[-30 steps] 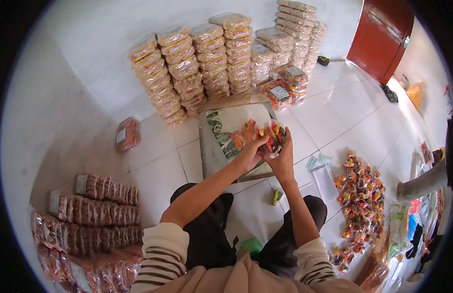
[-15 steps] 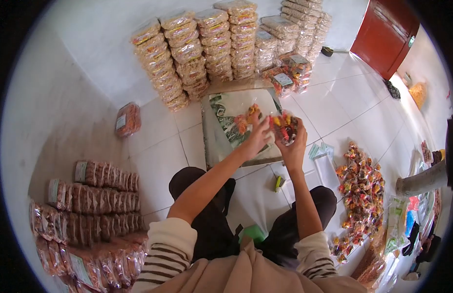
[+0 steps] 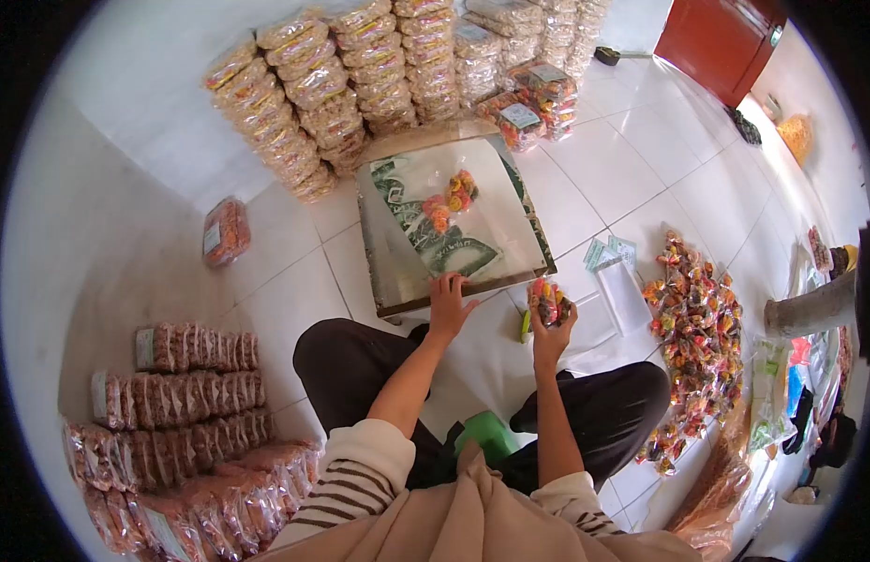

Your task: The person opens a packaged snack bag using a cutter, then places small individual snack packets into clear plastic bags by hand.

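My left hand [image 3: 448, 307] lies with its fingers spread on the front edge of a low table [image 3: 505, 211], holding nothing. To the right of the table's near corner, my right hand [image 3: 554, 339] is wrapped around a clear plastic bag of small red, yellow and dark wrapped pieces [image 3: 550, 302]. On the tabletop lie a few yellow-and-dark wrapped pieces [image 3: 461, 190] and some red-orange wrapped pieces [image 3: 437, 214]. Partly hidden beside my right hand is a small bright green object [image 3: 526, 326].
A heap of similar wrapped pieces [image 3: 692, 323] spreads over the floor at right, near clear plastic sleeves [image 3: 625, 295] and printed labels [image 3: 608, 253]. Stacked snack packs [image 3: 308, 89] line the back wall. Rows of brown packs [image 3: 182, 393] stand at left. A green object [image 3: 486, 436] sits between my legs.
Both hands have drawn back toward me from above the table. My left hand has come away from the bag and settled on the table edge; my right hand still holds the bag.
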Tool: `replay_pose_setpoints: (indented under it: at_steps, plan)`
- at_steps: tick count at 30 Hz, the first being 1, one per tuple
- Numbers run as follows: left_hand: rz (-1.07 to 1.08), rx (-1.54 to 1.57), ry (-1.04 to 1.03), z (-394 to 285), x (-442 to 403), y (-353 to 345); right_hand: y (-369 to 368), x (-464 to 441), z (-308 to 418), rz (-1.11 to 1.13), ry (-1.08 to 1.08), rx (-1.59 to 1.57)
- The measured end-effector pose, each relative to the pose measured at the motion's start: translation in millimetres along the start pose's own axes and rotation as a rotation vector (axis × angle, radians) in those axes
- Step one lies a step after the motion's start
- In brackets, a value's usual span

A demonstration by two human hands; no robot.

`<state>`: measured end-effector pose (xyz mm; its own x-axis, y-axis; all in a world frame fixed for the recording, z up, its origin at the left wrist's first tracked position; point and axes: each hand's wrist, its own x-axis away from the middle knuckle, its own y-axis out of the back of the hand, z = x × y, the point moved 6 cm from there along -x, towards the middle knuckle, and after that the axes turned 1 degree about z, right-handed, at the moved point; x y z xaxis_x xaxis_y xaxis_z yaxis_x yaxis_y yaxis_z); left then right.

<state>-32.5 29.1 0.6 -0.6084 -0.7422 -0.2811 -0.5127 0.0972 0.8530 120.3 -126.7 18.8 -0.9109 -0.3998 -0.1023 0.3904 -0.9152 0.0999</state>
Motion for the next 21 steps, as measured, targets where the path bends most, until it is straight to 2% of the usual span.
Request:
replay_pose_setpoints:
  at_steps: [4, 6, 8, 13, 15, 21]
  plan:
    - [-0.02, 0.063, 0.029, 9, -4, -4, -7, 6, 6, 0.065, 0.002, 0.086]
    - [-0.163, 0.093, -0.09, 3, -3, 3, -8, 14, 5, 0.067, -0.062, 0.118]
    - [-0.183, 0.133, -0.054, 4, -5, 4, -10, 21, 8, 0.06, -0.119, 0.144]
    - [-0.22, 0.294, 0.074, 12, -12, 9, -22, 36, 22, 0.066, -0.229, -0.059]
    - [-0.353, 0.482, 0.159, 17, -15, 14, -27, 43, 13, 0.099, -0.217, -0.02]
    - [-0.404, 0.532, 0.131, 5, -21, 34, -52, 46, -5, 0.233, -0.282, 0.112]
